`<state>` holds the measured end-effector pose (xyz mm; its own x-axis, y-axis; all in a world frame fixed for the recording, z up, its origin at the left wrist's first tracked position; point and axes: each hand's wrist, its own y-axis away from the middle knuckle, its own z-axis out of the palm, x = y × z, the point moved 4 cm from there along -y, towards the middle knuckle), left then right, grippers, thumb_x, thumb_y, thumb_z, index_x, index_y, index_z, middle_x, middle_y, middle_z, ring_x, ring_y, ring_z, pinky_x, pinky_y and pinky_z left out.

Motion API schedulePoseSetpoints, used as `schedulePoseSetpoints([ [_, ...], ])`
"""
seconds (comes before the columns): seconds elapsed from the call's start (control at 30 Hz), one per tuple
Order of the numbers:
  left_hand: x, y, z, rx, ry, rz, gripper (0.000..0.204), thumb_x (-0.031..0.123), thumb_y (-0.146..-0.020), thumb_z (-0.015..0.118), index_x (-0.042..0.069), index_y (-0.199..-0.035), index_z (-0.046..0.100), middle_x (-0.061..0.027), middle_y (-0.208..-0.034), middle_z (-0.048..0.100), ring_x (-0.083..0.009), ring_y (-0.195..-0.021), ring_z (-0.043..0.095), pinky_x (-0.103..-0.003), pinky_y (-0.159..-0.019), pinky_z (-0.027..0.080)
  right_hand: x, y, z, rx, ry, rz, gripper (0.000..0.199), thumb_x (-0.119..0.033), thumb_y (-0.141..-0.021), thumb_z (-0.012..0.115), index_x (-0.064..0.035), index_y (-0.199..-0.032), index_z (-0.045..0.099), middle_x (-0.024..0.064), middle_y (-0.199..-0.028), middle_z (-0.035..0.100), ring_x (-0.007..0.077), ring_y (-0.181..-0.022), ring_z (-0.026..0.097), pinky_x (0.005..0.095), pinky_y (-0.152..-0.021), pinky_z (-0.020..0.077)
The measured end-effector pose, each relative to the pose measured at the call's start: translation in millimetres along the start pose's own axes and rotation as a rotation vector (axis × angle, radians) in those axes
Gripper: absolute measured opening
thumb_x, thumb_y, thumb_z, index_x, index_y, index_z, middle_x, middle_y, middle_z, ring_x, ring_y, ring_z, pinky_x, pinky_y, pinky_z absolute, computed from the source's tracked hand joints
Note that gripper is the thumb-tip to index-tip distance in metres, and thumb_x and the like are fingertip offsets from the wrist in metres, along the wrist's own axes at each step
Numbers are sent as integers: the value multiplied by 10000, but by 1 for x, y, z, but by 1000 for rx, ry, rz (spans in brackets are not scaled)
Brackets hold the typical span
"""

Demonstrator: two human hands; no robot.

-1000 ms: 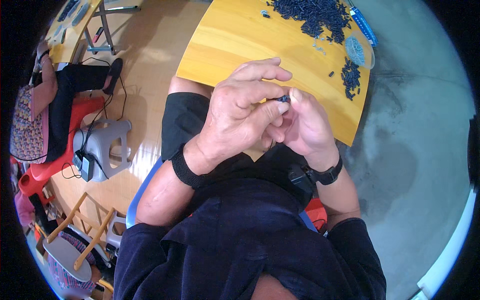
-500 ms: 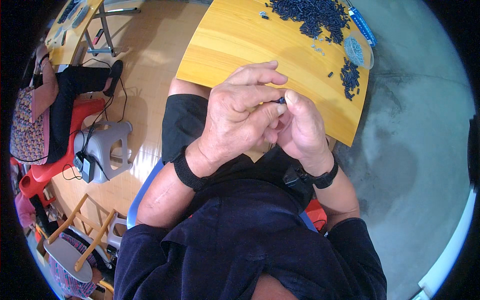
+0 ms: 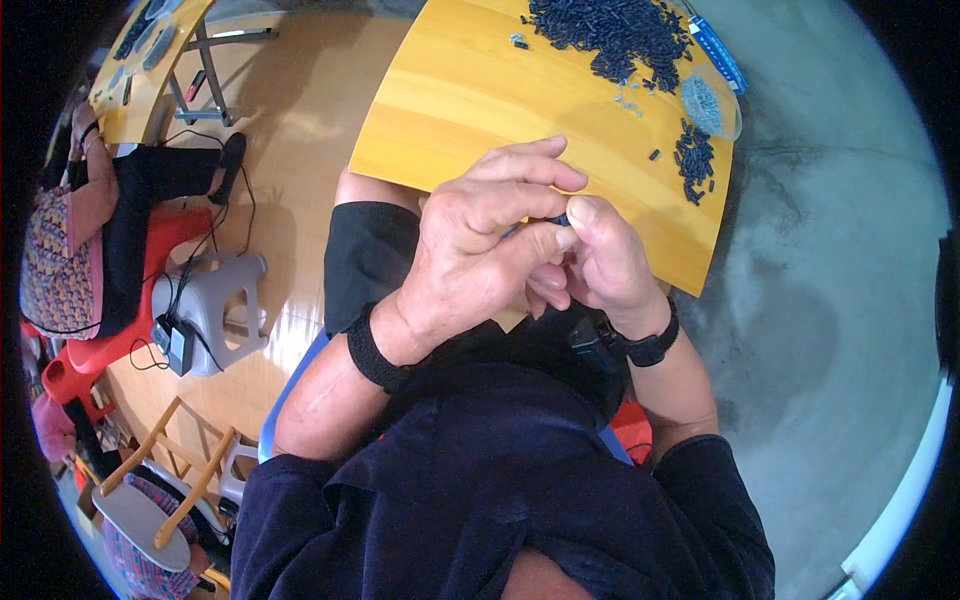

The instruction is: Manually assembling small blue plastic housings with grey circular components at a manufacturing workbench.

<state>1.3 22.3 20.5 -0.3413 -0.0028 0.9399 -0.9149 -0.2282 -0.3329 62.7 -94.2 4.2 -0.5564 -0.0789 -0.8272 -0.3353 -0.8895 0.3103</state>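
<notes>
Hands together above yellow table [image 3: 450,100], left hand [image 3: 480,250] and right hand [image 3: 600,260] grips pinched closed on small dark piece [image 3: 558,219]

hands [image 3: 530,250] shifted slightly lower, small dark piece [image 3: 558,219] more hidden

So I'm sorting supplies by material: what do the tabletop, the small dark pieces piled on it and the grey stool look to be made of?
The tabletop looks like wood or wood-look laminate: yellow, smooth, with faint grain streaks and a soft sheen. The small dark pieces look like moulded plastic, matte blue-black and uniform, though too small to be sure. The grey stool looks like moulded plastic: one-piece, evenly coloured, slightly glossy.
</notes>
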Motion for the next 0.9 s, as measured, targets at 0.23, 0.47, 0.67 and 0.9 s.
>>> schedulePoseSetpoints([
  [0.23,2,-5,8,67,-31,-56,165,-54,-742,621,-20,-891,685,-155,-1049,659,-336,-1172,549,-367,-926,470,-3,4,2,120,-4,-41,455,-343,-951,350,-27,-658,493,28,-529,439,120,-410,442,298,-441,493],
  [0.47,-8,6,13,171,7,-375,209,-77,-781,547,-35,-935,683,-147,-1051,657,-204,-916,670,-269,-735,537,8,2,9,281,-31,-61,365,-287,-935,410,12,-765,530,44,-586,495,135,-439,504,283,-433,486],
  [0.67,2,-1,19,63,121,-689,199,-83,-778,541,-87,-938,660,-150,-988,662,-130,-564,646,-228,-460,513,20,7,-3,180,-7,-78,542,-430,-998,307,27,-840,553,43,-599,513,135,-488,543,252,-473,486],
  [0.9,11,-19,23,-42,30,-535,181,-82,-769,528,-84,-894,658,-135,-899,670,-143,-578,655,-247,-471,527,21,10,-12,167,80,-105,582,-445,-1004,248,19,-849,563,41,-607,507,127,-487,522,264,-492,512],
])
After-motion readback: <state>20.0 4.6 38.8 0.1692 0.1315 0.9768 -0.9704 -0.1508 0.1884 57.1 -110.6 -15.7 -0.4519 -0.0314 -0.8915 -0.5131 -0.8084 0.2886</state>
